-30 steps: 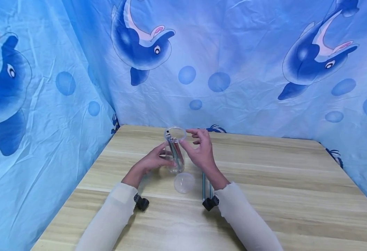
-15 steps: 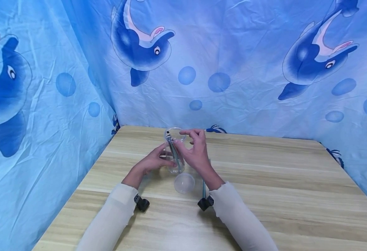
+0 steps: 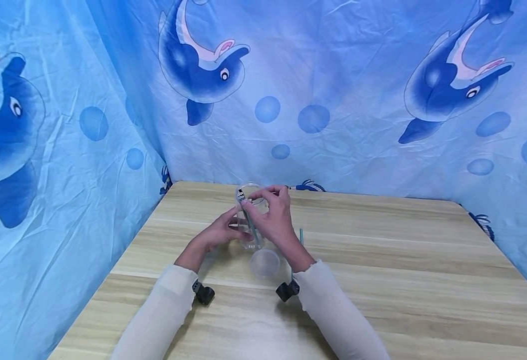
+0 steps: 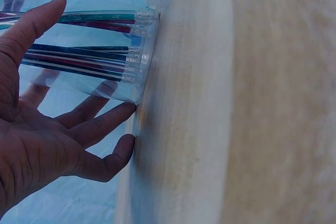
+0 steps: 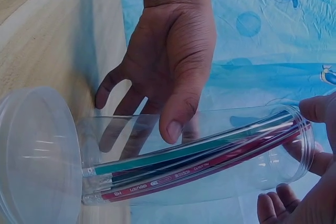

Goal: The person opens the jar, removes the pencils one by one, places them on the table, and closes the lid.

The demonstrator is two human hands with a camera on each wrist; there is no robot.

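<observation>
Pencils (image 5: 178,178) are contained in the uncapped jar (image 5: 247,179) grasped by the left hand (image 3: 220,231); a loose pencil (image 3: 301,236) is left beside the right hand (image 3: 274,216), its grip indeterminable.

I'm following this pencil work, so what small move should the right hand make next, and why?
Probably have the right hand close on one pencil and lift it out: it is near the pencils' upper ends, the jar is open with a lid on the table, and the left hand grips the jar.

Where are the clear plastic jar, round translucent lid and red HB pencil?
Clear plastic jar (image 5: 226,184), right wrist view: side wall.
Round translucent lid (image 3: 265,263), head view: top.
Red HB pencil (image 5: 194,170), right wrist view: lettered side.
</observation>
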